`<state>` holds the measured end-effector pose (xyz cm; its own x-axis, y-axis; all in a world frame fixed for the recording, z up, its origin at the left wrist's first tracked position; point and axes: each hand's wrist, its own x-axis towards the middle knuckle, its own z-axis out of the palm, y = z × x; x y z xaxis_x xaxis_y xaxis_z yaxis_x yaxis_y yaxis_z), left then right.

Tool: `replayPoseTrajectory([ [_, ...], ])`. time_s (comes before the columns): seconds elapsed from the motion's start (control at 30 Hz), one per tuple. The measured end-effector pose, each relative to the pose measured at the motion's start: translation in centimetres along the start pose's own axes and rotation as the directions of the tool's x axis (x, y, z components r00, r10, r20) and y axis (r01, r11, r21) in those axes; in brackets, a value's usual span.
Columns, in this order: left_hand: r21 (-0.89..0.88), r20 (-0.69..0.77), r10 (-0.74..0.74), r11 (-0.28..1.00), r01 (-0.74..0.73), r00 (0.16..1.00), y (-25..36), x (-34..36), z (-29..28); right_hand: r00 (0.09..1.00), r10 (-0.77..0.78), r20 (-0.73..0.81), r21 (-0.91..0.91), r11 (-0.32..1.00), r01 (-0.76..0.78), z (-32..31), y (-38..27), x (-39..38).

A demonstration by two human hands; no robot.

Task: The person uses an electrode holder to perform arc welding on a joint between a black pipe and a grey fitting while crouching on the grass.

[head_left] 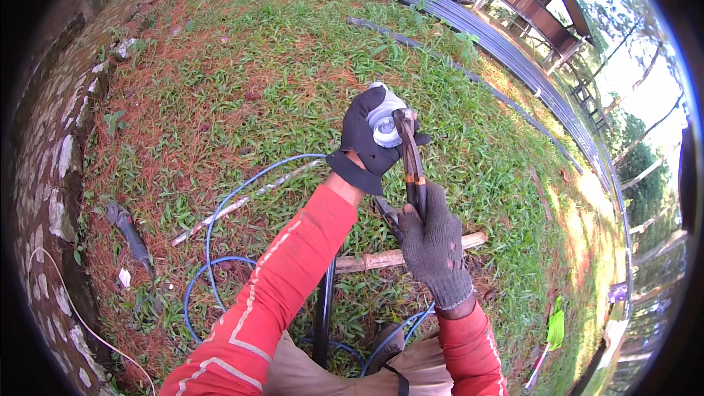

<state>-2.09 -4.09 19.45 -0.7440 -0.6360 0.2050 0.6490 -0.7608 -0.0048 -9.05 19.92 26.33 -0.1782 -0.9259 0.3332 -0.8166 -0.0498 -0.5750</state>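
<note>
"Right grip (434,246), what's it got?"

"Wrapped round the pliers (409,158), their head just at the white part's (383,112) right edge. Can't tell if they touch."

"And the left grip (361,132)?"

"Curled about that white part, holding it above the grass (293,66)."

"Beneath?"

"A stick (374,259) on the ground, with blue hose (208,249) looping off to the left."

"Farther out?"

"Dark pipes (506,62) upper right, stone wall (62,154) far left."
</note>
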Motion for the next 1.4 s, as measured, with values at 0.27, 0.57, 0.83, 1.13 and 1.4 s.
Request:
replayPoseTrajectory([
  [0.27, 0.166, -0.121, 0.081, 0.984, -0.061, 0.989, -4.3, -2.0, 0.4, 0.991, 0.102, -0.083, 0.061, 0.993, -0.097, -2.1, 0.4, -4.1],
  [0.57, 0.177, -0.206, 0.059, 0.984, -0.022, 0.977, -4.5, -3.1, -1.9, 0.995, 0.098, -0.021, 0.141, 0.985, -0.094, -1.3, 1.4, -4.8],
  [0.83, 0.323, -0.308, 0.074, 0.946, 0.030, 0.949, -4.1, -4.3, -1.3, 0.998, 0.052, -0.028, 0.113, 0.992, -0.049, -0.7, 2.6, -5.5],
  [1.13, 0.411, -0.456, 0.155, 0.910, 0.052, 0.876, -4.5, -4.7, -0.6, 0.998, 0.059, -0.030, 0.032, 0.998, -0.058, -0.5, 2.2, -5.8],
  [1.4, 0.511, -0.175, 0.098, 0.860, 0.005, 0.980, -3.0, -6.0, -3.9, 0.995, 0.097, -0.017, 0.123, 0.988, -0.094, -1.5, 3.5, -6.1],
])
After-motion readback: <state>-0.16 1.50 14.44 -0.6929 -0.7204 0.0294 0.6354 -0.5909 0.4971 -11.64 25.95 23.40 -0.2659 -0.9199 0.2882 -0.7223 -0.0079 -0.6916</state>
